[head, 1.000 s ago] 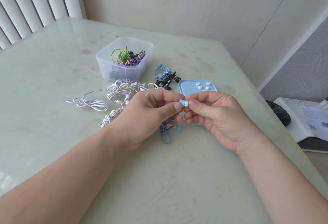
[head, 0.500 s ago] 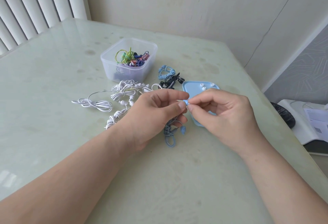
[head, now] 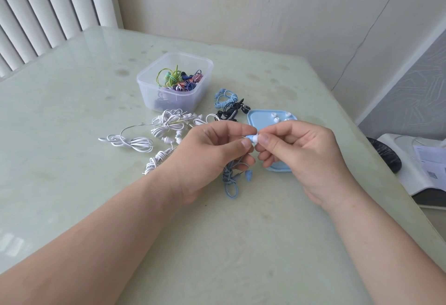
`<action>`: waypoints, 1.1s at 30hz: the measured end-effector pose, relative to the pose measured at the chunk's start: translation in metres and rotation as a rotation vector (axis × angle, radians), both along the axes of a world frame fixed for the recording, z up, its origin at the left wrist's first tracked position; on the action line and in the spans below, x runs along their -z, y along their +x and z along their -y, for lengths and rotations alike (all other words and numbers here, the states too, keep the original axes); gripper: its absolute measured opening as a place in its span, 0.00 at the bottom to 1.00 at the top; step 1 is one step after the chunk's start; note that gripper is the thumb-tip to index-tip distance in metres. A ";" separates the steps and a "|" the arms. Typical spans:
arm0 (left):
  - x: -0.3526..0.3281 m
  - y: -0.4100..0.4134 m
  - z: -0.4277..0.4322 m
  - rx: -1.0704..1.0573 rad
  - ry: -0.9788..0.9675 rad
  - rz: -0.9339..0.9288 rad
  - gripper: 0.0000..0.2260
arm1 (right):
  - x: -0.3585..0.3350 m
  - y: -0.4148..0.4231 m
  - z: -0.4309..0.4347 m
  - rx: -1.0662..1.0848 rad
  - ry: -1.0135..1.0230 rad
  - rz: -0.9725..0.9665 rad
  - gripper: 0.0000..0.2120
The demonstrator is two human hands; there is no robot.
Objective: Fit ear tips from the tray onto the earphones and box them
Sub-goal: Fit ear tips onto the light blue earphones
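My left hand (head: 212, 150) pinches a light-blue earbud (head: 249, 137), and its blue cable (head: 231, 179) hangs down onto the table below. My right hand (head: 296, 150) pinches a white ear tip (head: 255, 138) against the earbud's end. Behind my right hand lies the light-blue tray (head: 258, 117) with several white ear tips (head: 276, 118) on it. A clear plastic box (head: 175, 82) at the back holds coloured earphones. White earphone bundles (head: 166, 126) lie left of my hands; a blue and a black set (head: 229, 106) lie by the tray.
The pale green table (head: 72, 116) runs to a wall at the back and ends at its right edge. Beyond that edge, lower down, sit a white device with papers (head: 420, 167) and a black object (head: 383, 157). Vertical blinds (head: 43, 10) stand at the far left.
Both hands stay together at the earbud with small finger shifts; the white tip, hidden half a second ago, shows between the thumbs again. The camera view has drifted slightly.
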State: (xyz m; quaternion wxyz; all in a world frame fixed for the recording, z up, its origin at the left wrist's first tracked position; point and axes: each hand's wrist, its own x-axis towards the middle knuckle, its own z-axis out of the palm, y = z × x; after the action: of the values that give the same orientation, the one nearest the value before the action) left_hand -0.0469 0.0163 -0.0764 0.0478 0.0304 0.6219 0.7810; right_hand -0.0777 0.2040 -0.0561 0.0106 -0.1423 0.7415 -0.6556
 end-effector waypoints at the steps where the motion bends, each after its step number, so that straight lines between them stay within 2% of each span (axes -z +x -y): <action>1: -0.001 0.000 0.000 -0.002 0.019 0.010 0.05 | -0.001 0.000 0.000 0.015 -0.003 0.014 0.03; 4: -0.003 0.001 -0.001 -0.012 0.017 0.012 0.05 | -0.003 -0.001 -0.002 0.062 0.003 0.035 0.04; 7: -0.006 0.002 -0.004 -0.046 -0.040 0.014 0.12 | -0.004 -0.001 -0.003 0.128 0.060 0.022 0.08; 10: -0.005 0.002 -0.006 -0.120 -0.008 0.031 0.09 | -0.007 -0.004 -0.008 0.221 0.120 -0.028 0.06; 14: -0.006 0.002 -0.005 -0.171 0.057 0.067 0.06 | -0.003 -0.012 -0.019 0.282 0.353 -0.108 0.04; 16: -0.006 0.002 -0.005 -0.170 0.023 0.060 0.05 | 0.003 -0.014 -0.019 0.256 0.459 -0.114 0.03; 20: -0.008 0.006 -0.004 -0.155 -0.278 -0.043 0.01 | 0.014 -0.013 -0.014 0.201 0.637 -0.197 0.06; 23: -0.014 0.012 -0.003 -0.104 -0.529 -0.157 0.05 | 0.018 -0.016 -0.012 0.176 0.720 -0.286 0.02; 25: -0.018 0.014 -0.001 -0.071 -0.648 -0.197 0.02 | 0.018 -0.019 -0.011 0.175 0.766 -0.318 0.02; 29: -0.020 0.013 0.007 -0.076 -0.822 -0.209 0.11 | 0.019 -0.019 -0.010 0.193 0.761 -0.344 0.04; 33: -0.022 0.012 0.010 -0.047 -0.971 -0.246 0.10 | 0.011 -0.009 -0.007 0.204 0.617 -0.321 0.05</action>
State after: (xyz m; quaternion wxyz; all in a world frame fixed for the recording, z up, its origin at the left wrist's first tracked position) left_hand -0.0350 0.0067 -0.0544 -0.0348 0.0827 0.9152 0.3928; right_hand -0.0871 0.2113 -0.0667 -0.1289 -0.1588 0.9071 -0.3679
